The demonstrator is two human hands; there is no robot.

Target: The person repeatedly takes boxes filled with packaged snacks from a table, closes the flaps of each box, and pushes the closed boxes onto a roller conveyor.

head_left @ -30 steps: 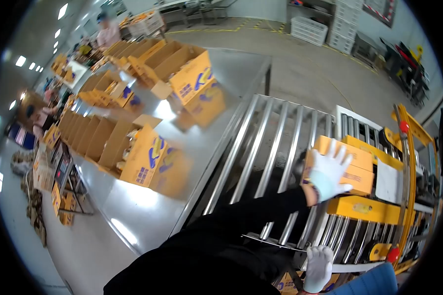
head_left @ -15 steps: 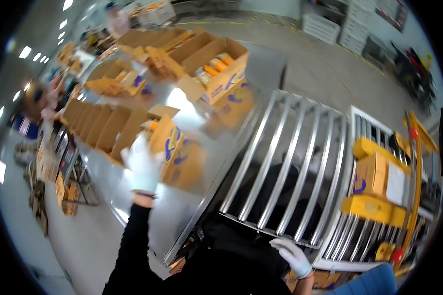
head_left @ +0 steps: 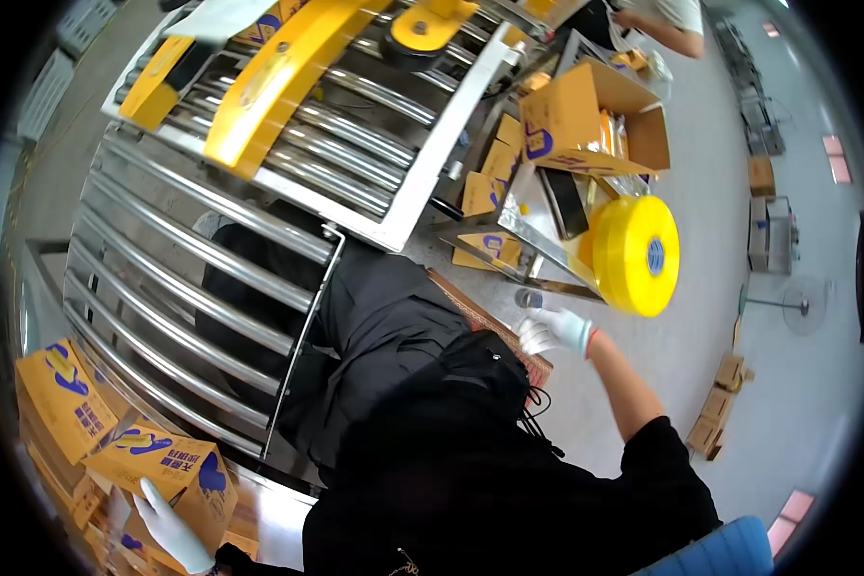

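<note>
At the lower left, my left hand [head_left: 171, 530], in a white glove, lies against the side of an orange printed carton [head_left: 163, 459], its fingers stretched out. A second carton [head_left: 67, 398] stands beside it, farther left. My right hand [head_left: 555, 332], also gloved, hangs in the air right of my lap; its fingers are loosely bent and partly apart, with nothing visible in them. Just beyond its fingertips is a small greyish round object [head_left: 528, 299], too small to make out.
A roller conveyor [head_left: 192, 259] runs along my left, with a yellow-guarded machine [head_left: 288, 86] ahead. At the right, a metal stand holds an open carton [head_left: 595, 120] and a large yellow tape roll [head_left: 636, 255]. A co-worker's arm [head_left: 667, 34] shows at the top. A blue chair [head_left: 720, 552] is behind me.
The view has swung round to the right. My left hand has gone from the row of open cartons to the side of a carton. My right hand has moved out from the conveyor's edge.
</note>
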